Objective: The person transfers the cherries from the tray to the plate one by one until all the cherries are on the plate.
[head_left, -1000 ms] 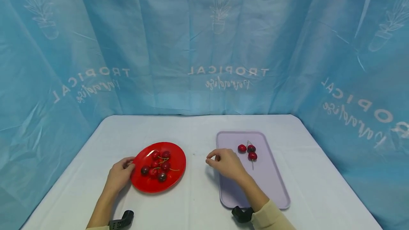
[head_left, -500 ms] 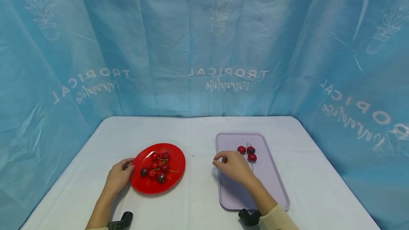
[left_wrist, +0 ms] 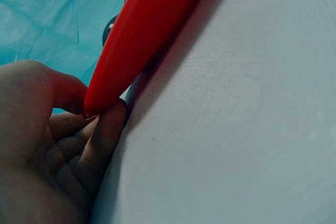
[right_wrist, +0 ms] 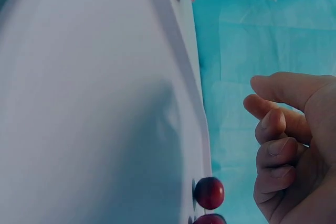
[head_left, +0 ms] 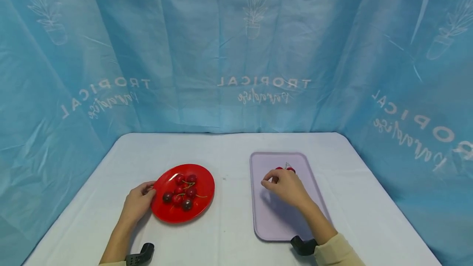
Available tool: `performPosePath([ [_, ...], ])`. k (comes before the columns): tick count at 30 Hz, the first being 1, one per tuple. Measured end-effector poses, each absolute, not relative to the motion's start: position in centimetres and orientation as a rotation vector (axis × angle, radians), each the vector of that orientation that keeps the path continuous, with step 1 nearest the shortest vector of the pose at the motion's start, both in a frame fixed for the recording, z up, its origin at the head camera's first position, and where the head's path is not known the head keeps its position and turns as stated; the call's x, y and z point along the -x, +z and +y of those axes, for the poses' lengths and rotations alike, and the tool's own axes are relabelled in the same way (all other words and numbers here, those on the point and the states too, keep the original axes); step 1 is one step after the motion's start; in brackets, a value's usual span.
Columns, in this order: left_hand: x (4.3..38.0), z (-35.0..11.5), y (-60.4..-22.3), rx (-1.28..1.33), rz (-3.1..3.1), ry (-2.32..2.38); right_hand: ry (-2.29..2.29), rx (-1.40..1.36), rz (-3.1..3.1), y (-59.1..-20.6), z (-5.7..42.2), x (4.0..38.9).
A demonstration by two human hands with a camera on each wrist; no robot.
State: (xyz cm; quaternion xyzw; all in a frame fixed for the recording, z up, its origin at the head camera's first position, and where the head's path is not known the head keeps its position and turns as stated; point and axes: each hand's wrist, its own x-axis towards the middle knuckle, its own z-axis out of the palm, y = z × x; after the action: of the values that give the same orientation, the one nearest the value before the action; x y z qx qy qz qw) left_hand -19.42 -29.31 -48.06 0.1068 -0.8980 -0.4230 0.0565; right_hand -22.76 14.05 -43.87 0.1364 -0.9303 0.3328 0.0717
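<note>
On the left, my left hand (head_left: pixel 136 203) pinches the near-left rim of a round red plate (head_left: pixel 204 180) between thumb and fingers. The left wrist view shows the thumb on top of the plate's edge and a finger (left_wrist: pixel 109 129) below it. Several red cherries (head_left: pixel 191 192) with stems lie on the plate. My right hand (head_left: pixel 287 186) hovers over a lilac tray (head_left: pixel 266 227), fingers loosely curled and nothing between thumb and index finger. Two cherries (head_left: pixel 291 170) peek out behind this hand, which hides part of the tray. Cherries (right_wrist: pixel 209 193) also show below the fingers in the right wrist view.
A white cloth (head_left: pixel 229 233) covers the table, with a blue curtain (head_left: pixel 236 52) rising behind and on both sides. Black wrist cameras (head_left: pixel 304 245) sit on both wrists.
My right hand has moved right, from the tray's left edge to over the tray near the cherries, covering one of them. The left hand and red plate have stayed in place.
</note>
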Motion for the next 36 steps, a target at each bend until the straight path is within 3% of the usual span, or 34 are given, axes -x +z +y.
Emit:
performPosePath([
  [36, 19.8, -29.2, -48.2, -0.357, -2.725, -1.262, 0.923, -0.218, -2.847, -44.7, 21.6, 22.3],
])
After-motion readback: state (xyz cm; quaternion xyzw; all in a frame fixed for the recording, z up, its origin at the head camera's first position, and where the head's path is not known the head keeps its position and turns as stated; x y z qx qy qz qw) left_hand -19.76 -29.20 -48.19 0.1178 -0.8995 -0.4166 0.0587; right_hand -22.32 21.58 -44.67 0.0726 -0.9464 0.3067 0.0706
